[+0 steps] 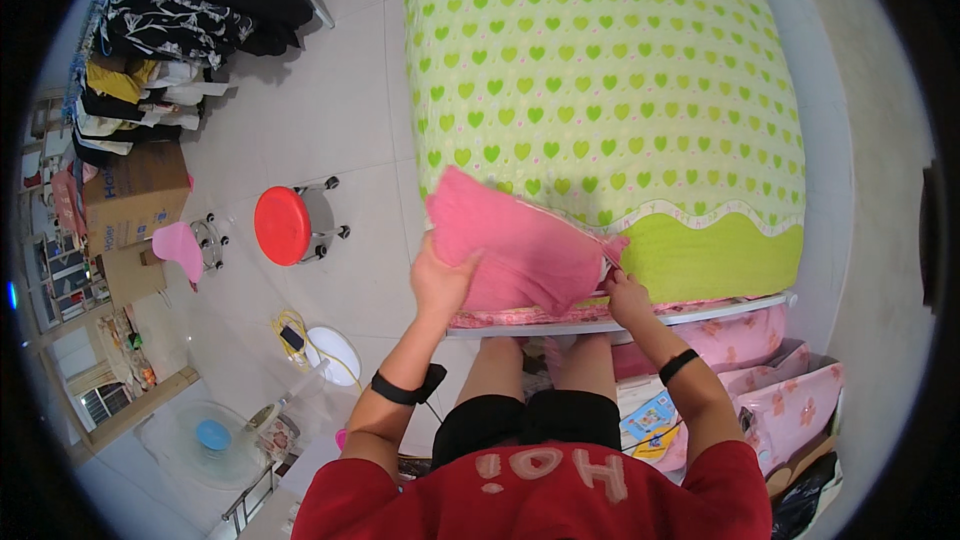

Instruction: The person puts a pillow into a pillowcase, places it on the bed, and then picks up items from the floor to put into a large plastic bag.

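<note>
A pink cloth piece (517,247), perhaps a pillow or its cover, lies across the near left corner of a bed with a green heart-print quilt (555,82). My left hand (442,274) grips its left edge, thumb on top. At its right end, beside a bunched fold, my right hand (628,296) pinches the cloth's edge between the fingers. A pale seam or zip runs along the far side. Plain green bedding (705,255) shows to the right of the cloth.
The white metal bed rail (675,316) crosses before my legs. A red stool (283,226) on casters, a fan (334,356) with a yellow cord and a cardboard box (142,191) stand left. Clothes (180,30) hang at far left. Pink floral storage bags (795,405) sit right.
</note>
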### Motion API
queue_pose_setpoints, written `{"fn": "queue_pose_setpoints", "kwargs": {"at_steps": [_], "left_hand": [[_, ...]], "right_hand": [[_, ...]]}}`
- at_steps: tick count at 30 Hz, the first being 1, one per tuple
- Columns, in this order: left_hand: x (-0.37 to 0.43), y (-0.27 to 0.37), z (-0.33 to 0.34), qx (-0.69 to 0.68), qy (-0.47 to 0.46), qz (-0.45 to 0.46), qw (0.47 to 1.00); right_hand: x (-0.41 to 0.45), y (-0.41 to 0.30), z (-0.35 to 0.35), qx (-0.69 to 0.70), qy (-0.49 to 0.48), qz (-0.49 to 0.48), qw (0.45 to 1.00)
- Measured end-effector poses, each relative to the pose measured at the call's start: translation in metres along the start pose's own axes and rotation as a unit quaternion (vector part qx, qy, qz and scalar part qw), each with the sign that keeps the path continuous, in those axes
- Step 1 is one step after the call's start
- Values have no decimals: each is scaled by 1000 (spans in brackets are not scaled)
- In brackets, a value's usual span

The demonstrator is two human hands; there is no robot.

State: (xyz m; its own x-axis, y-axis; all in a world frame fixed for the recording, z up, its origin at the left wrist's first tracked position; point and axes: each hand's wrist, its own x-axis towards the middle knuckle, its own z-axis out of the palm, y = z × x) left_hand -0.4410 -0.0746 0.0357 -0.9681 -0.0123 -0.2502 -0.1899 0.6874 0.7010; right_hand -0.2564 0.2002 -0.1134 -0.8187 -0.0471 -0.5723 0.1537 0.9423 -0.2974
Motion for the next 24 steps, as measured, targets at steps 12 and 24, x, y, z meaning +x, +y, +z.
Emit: {"fn": "queue_pose_setpoints", "kwargs": {"at_steps": [12, 24], "left_hand": [[58, -132, 19, 368, 68, -178, 910], [-5, -152, 156, 100, -115, 34, 988]], "right_hand": [[36, -41, -41, 269, 291, -137, 908], [149, 27, 121, 558, 272, 227, 751]]}}
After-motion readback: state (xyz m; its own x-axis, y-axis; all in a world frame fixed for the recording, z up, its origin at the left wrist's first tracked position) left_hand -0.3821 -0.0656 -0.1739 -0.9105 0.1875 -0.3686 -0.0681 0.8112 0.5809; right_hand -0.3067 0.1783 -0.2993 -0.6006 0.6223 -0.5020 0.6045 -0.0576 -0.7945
